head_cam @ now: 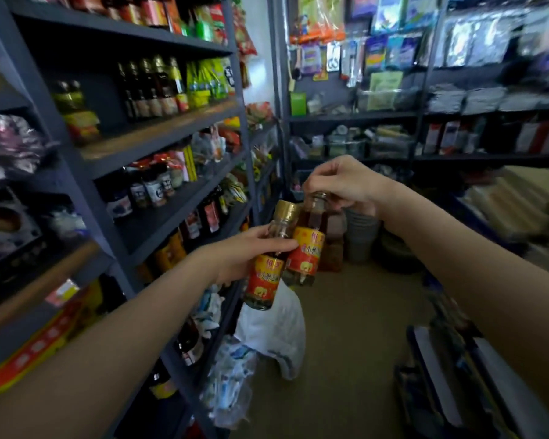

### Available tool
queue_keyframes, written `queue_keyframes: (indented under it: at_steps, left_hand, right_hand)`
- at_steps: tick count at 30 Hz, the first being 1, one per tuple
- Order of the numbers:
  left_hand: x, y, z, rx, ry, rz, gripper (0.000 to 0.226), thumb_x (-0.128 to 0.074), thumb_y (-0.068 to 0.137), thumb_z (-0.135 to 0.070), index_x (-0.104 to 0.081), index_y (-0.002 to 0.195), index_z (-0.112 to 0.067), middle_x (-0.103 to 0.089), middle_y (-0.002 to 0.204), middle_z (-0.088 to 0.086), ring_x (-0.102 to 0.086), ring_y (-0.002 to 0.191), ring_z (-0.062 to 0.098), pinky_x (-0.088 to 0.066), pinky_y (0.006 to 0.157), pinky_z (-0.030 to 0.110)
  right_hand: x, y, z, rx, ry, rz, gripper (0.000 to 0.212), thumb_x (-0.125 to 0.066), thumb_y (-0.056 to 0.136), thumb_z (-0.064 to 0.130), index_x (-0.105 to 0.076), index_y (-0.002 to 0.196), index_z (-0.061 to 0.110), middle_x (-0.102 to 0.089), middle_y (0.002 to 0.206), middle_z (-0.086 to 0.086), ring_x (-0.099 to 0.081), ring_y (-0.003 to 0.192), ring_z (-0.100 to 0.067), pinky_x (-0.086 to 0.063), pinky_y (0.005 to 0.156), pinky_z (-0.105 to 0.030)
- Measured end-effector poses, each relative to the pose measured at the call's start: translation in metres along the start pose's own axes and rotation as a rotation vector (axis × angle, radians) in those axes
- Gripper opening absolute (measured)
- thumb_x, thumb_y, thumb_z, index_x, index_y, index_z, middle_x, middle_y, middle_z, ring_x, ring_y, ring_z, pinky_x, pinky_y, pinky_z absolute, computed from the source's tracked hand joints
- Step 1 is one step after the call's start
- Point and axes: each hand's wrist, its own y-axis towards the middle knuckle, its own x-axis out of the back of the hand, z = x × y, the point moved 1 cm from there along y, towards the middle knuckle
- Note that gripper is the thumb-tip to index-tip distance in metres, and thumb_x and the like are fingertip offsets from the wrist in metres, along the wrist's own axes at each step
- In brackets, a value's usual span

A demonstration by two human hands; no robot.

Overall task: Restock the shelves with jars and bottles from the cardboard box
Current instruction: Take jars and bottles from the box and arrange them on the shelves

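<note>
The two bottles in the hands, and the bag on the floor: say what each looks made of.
Left hand's bottle: seemingly clear glass, neck see-through; shiny gold cap, metal or plastic unclear; glossy red-yellow label. Right hand's bottle: same look, amber liquid visible through it, cap hidden under the fingers. Bag: thin white plastic, crumpled.

Shelves point(159, 134) w/ bottles point(149, 90) (floor point(355, 327): bags point(276, 331))

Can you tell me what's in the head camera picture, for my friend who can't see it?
A person holds two small bottles with red and yellow labels: the left hand grips one bottle around its middle, the right hand pinches the other bottle by its top. Full shop shelves stand on the left.
</note>
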Motion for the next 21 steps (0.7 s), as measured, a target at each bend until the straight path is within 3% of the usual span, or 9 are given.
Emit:
queue_keyframes:
  at_steps: [3, 5, 7, 10, 12, 14, 15, 18, 21]
  left_hand:
    - [0.032, 0.051, -0.023, -0.075, -0.039, -0.103, 0.020, -0.062, 0.081, -0.017, -0.060, 0.100, -0.023, -0.070, 0.095, 0.000, -0.066, 0.088, 0.017, -0.051, 0.081, 0.036]
    - [0.057, 0.088, -0.042, -0.129, -0.064, -0.191, 0.028, -0.065, 0.077, -0.019, -0.059, 0.104, -0.022, -0.069, 0.098, 0.001, -0.065, 0.090, 0.019, -0.050, 0.082, 0.037]
    - [0.085, 0.125, -0.065, -0.190, -0.104, -0.300, 0.045, -0.069, 0.068, -0.025, -0.057, 0.111, -0.022, -0.067, 0.103, 0.003, -0.064, 0.094, 0.021, -0.050, 0.085, 0.039]
    - [0.129, 0.166, -0.103, -0.293, -0.152, -0.446, 0.029, -0.068, 0.069, -0.025, -0.062, 0.097, -0.024, -0.071, 0.094, 0.000, -0.066, 0.088, 0.018, -0.051, 0.081, 0.036]
    - [0.158, 0.181, -0.125, -0.352, -0.139, -0.488, 0.025, -0.068, 0.066, -0.025, -0.066, 0.091, -0.025, -0.074, 0.088, -0.002, -0.069, 0.083, 0.016, -0.054, 0.076, 0.033]
    - [0.194, 0.191, -0.138, -0.398, -0.127, -0.530, 0.028, -0.069, 0.065, -0.024, -0.067, 0.093, -0.023, -0.074, 0.088, -0.001, -0.070, 0.080, 0.015, -0.057, 0.070, 0.030]
    - [0.212, 0.194, -0.141, -0.413, -0.127, -0.552, 0.029, -0.072, 0.066, -0.022, -0.067, 0.095, -0.023, -0.074, 0.091, 0.001, -0.070, 0.081, 0.016, -0.057, 0.072, 0.031]
    - [0.266, 0.204, -0.147, -0.464, -0.108, -0.644, 0.034, -0.075, 0.069, -0.019, -0.067, 0.102, -0.021, -0.072, 0.100, 0.006, -0.069, 0.090, 0.021, -0.055, 0.083, 0.037]
    - [0.308, 0.209, -0.162, -0.500, -0.056, -0.714, 0.035, -0.072, 0.068, -0.019, -0.066, 0.103, -0.019, -0.073, 0.097, 0.004, -0.069, 0.087, 0.018, -0.057, 0.074, 0.030]
  right_hand:
    - [0.014, 0.075, -0.004, 0.029, 0.020, -0.032, 0.022, -0.064, 0.083, 0.011, -0.059, 0.061, 0.007, -0.043, 0.065, -0.016, -0.029, 0.036, -0.013, -0.020, 0.035, -0.016]
    - [0.025, 0.127, -0.001, 0.075, 0.021, -0.067, 0.017, -0.068, 0.081, 0.017, -0.062, 0.071, 0.006, -0.043, 0.072, -0.018, -0.032, 0.042, -0.015, -0.021, 0.037, -0.018]
    - [0.037, 0.181, 0.008, 0.157, 0.052, -0.082, 0.022, -0.073, 0.079, 0.026, -0.064, 0.084, 0.007, -0.043, 0.071, -0.014, -0.036, 0.043, -0.012, -0.026, 0.036, -0.017]
    - [0.041, 0.253, 0.017, 0.163, 0.097, 0.015, 0.032, -0.074, 0.076, 0.040, -0.066, 0.094, 0.016, -0.057, 0.063, 0.006, -0.048, 0.044, 0.000, -0.036, 0.040, -0.015]
    - [0.032, 0.295, 0.017, 0.120, 0.095, 0.151, 0.039, -0.070, 0.074, 0.051, -0.067, 0.098, 0.021, -0.070, 0.079, 0.003, -0.062, 0.065, -0.006, -0.052, 0.059, -0.023]
    - [0.019, 0.335, 0.019, 0.131, 0.111, 0.229, 0.055, -0.068, 0.071, 0.058, -0.068, 0.103, 0.014, -0.070, 0.100, -0.017, -0.062, 0.081, -0.021, -0.053, 0.077, -0.038]
    - [0.013, 0.353, 0.021, 0.156, 0.128, 0.270, 0.057, -0.068, 0.072, 0.055, -0.066, 0.106, 0.009, -0.067, 0.101, -0.023, -0.059, 0.080, -0.024, -0.051, 0.073, -0.037]
    - [-0.005, 0.405, 0.028, 0.264, 0.165, 0.418, 0.037, -0.069, 0.081, 0.032, -0.065, 0.108, 0.008, -0.064, 0.097, -0.018, -0.054, 0.076, -0.023, -0.050, 0.057, -0.025]
    - [-0.019, 0.451, 0.039, 0.314, 0.193, 0.479, 0.029, -0.070, 0.081, 0.023, -0.065, 0.107, 0.009, -0.066, 0.100, -0.017, -0.053, 0.078, -0.023, -0.052, 0.054, -0.021]
